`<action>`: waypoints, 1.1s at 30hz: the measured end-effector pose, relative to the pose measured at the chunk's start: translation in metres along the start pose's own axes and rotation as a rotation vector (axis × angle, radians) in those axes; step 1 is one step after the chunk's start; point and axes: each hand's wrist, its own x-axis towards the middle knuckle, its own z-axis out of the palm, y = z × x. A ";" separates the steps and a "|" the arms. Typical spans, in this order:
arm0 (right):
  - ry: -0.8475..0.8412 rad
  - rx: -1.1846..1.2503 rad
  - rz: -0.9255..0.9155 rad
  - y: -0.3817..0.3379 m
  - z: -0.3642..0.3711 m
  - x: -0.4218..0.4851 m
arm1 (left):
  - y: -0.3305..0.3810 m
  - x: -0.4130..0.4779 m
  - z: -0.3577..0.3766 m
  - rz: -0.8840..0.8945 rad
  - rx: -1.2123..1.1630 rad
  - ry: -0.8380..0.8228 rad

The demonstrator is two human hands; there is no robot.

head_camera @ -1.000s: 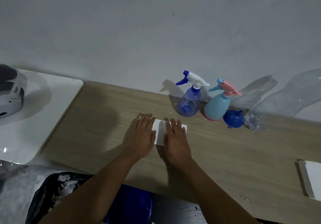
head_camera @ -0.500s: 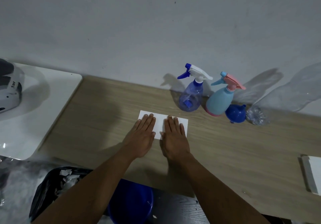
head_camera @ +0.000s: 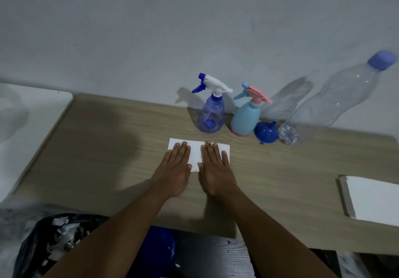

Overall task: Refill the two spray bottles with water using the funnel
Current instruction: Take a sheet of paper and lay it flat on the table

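Paper [head_camera: 195, 154] lies, seemingly pressed, beneath left hand [head_camera: 174, 171] and right hand [head_camera: 216, 170].

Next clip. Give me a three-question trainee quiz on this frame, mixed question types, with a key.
1. True or false: the funnel stands in the neck of the light-blue spray bottle.
2. The left hand and right hand press flat on: A. white paper B. the funnel C. each other
3. Fill in: the light-blue spray bottle's trigger is ___.
Key: 1 false; 2 A; 3 pink.
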 end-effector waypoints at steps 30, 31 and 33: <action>0.080 0.017 0.250 0.263 -0.048 -0.192 | 0.320 0.048 0.056 0.173 0.028 -0.219; 0.076 0.018 0.256 0.261 -0.046 -0.201 | 0.323 0.041 0.055 0.178 0.036 -0.228; 0.063 0.031 0.265 0.257 -0.041 -0.215 | 0.328 0.025 0.055 0.180 0.044 -0.244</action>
